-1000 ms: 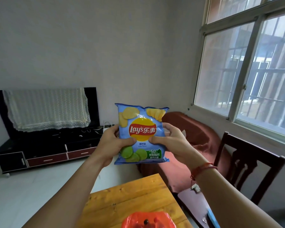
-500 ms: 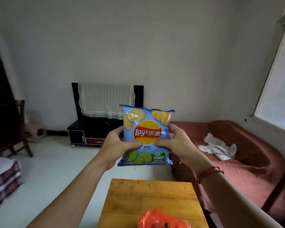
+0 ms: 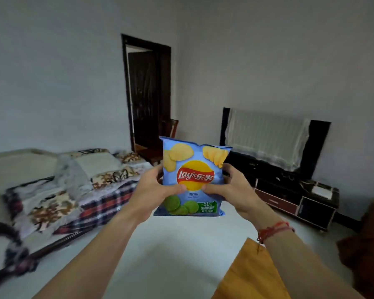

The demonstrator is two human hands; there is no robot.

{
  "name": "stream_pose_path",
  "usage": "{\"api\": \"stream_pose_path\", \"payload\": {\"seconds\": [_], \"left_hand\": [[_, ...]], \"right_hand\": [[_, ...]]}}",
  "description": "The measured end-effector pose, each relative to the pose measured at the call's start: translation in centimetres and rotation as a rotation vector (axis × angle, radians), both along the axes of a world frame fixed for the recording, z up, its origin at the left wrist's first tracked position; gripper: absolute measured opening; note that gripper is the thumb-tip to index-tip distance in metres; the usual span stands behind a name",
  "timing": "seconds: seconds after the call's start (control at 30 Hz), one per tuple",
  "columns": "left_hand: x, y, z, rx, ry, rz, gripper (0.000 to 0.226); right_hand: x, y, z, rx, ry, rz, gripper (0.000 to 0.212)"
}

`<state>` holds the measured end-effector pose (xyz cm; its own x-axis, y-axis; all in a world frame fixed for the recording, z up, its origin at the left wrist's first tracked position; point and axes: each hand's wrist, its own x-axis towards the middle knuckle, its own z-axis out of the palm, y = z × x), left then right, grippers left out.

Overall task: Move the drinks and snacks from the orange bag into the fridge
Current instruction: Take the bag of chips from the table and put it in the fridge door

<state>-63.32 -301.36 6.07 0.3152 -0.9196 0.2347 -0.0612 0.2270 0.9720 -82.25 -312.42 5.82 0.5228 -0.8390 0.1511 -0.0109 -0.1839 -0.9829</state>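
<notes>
Chip bag (image 3: 192, 178) is being carried upright in mid-air, just below the doorway (image 3: 147, 93). The view is being swung leftward since a second ago; a bed (image 3: 52, 190) left of the doorway is being revealed, so the fridge is likely being sought. Blue, puffy and sealed, it is being pinched by the left grip (image 3: 156, 190) and the right grip (image 3: 235, 190).

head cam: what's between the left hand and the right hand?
The blue Lay's chip bag, held upright, left hand and right hand gripping its sides. Head view.
</notes>
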Motion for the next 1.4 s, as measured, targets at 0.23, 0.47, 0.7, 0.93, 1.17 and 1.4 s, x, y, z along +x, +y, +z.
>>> {"api": "stream_pose_path", "payload": {"seconds": [0.23,0.47,0.7,0.93,1.17,1.4], "left_hand": [[11.0,9.4,-0.1,0.008,-0.032,0.323,0.043],[17.6,18.3,-0.4,0.019,-0.063,0.603,0.041],[19.6,27.1,-0.6,0.005,-0.053,0.958,0.038],[15.9,34.7,-0.8,-0.019,-0.049,1.299,0.041],[10.1,43.1,-0.5,0.011,-0.053,1.566,0.042],[5.7,51.1,0.0,0.013,-0.060,1.729,0.042]], "right_hand": [[14.6,4.5,0.1,-0.008,0.021,0.306,0.068],[25.2,10.4,0.5,0.012,0.005,0.627,0.050],[34.4,16.7,0.1,-0.008,-0.010,0.976,0.052],[39.6,24.2,-0.3,-0.073,-0.028,1.290,0.057],[39.3,34.8,-0.1,-0.002,-0.008,1.572,0.048],[38.0,44.6,0.7,-0.036,-0.025,1.728,0.049]]}}
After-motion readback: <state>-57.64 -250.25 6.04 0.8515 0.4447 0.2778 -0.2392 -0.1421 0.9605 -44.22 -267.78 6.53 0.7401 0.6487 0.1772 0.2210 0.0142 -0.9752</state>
